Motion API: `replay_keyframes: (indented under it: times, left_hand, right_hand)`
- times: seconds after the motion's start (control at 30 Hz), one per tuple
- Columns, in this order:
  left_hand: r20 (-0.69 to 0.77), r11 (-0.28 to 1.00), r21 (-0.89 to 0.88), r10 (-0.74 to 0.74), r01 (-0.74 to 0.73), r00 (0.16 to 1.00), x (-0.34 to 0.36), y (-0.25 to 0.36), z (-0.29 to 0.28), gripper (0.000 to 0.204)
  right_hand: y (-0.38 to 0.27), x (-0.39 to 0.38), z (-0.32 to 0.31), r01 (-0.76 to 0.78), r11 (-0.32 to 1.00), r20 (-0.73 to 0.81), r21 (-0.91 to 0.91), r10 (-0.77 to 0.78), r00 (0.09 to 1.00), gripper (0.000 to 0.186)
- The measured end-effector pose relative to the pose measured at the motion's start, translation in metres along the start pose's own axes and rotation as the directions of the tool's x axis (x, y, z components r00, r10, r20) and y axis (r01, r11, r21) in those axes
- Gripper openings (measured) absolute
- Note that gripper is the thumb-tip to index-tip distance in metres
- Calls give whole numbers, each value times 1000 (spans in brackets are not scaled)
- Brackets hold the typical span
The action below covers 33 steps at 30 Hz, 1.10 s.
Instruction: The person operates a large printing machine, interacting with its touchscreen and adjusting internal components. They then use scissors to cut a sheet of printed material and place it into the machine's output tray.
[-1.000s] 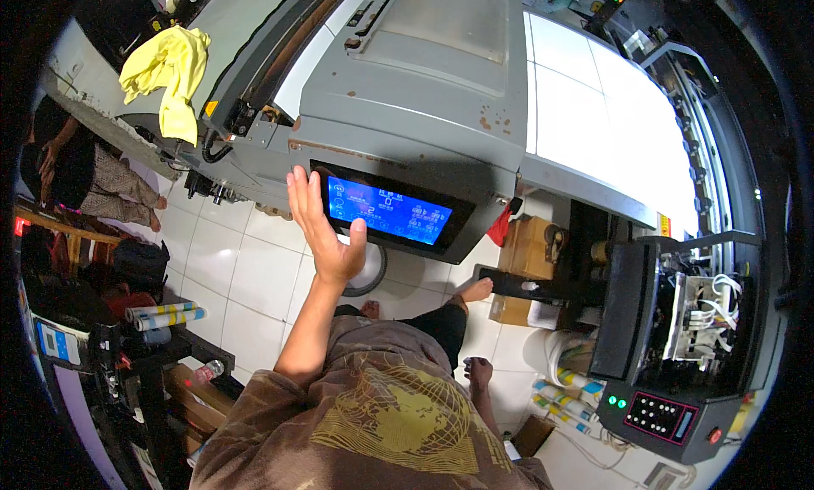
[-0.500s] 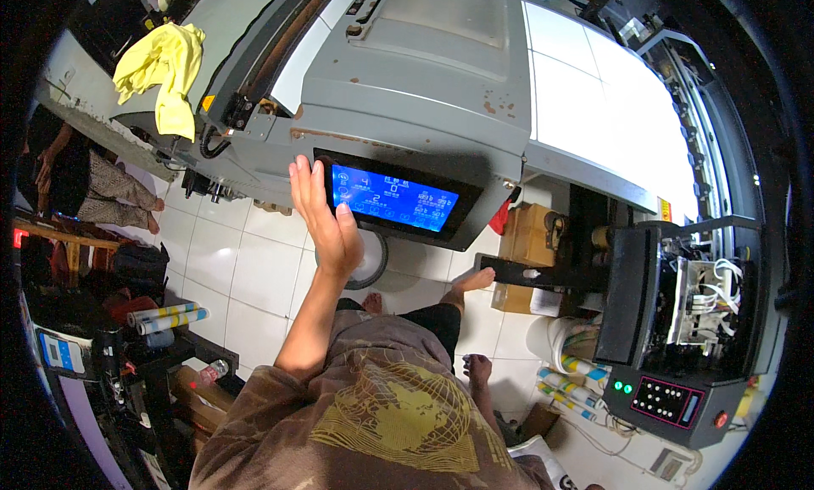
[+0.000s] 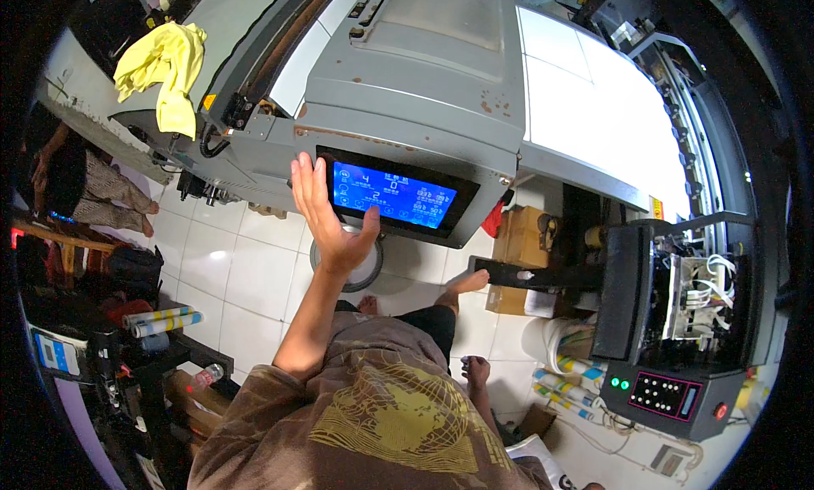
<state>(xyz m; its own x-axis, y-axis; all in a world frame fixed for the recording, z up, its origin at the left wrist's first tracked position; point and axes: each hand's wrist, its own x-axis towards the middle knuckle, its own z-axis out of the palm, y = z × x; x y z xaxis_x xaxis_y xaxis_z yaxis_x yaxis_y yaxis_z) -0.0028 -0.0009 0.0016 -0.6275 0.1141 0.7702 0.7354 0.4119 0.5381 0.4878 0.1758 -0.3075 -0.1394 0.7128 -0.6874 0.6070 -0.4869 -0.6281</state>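
My left hand (image 3: 329,223) is raised against the left edge of a grey machine's control panel, its fingers stretched upward. The thumb is spread to the right and lies at the lower border of a lit blue touch screen (image 3: 394,193), in front of one icon in the bottom row. A black frame (image 3: 469,197) surrounds the screen, set into the front of the grey machine (image 3: 407,91). My right hand (image 3: 476,370) hangs low beside my body with curled fingers. Something small and dark shows at its fingertips, too small to name.
A yellow cloth (image 3: 165,70) lies on the machine's left part. White sheets (image 3: 585,108) cover the bed on the right, near a black printer unit (image 3: 661,405) with buttons. Cardboard boxes (image 3: 519,240), a white bucket (image 3: 543,337) and rolls stand below. Another person (image 3: 106,189) is at far left.
My left thumb has swung away from the fingers, from the screen's left side to the right along its lower edge. The view has shifted slightly; my right hand still hangs down.
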Motion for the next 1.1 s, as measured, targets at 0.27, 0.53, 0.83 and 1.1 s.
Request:
replay_keyframes:
  times: [0.27, 0.53, 0.83, 1.1]
  left_hand:
    - [-24, 1000, -5, 11, -12, 1000, 3, 5, -1, 103]
    - [-30, 998, -57, -3, 2, 1000, 0, -3, -1, 69]
    - [-12, 998, -28, -58, 57, 998, -5, -8, 2, 61]
    - [-21, 997, -52, -49, 48, 999, -4, -7, 2, 57]
  right_hand:
    - [-7, -2, -1, 22, 1000, -3, -14, -22, 1000, 19]
    - [-12, -6, -1, 37, 995, 6, 97, -38, 999, 16]
    - [-12, -10, -5, 60, 994, 46, 90, -64, 997, 17]
    - [-5, -9, -6, 2, 1000, -20, 27, -1, 1000, 19]
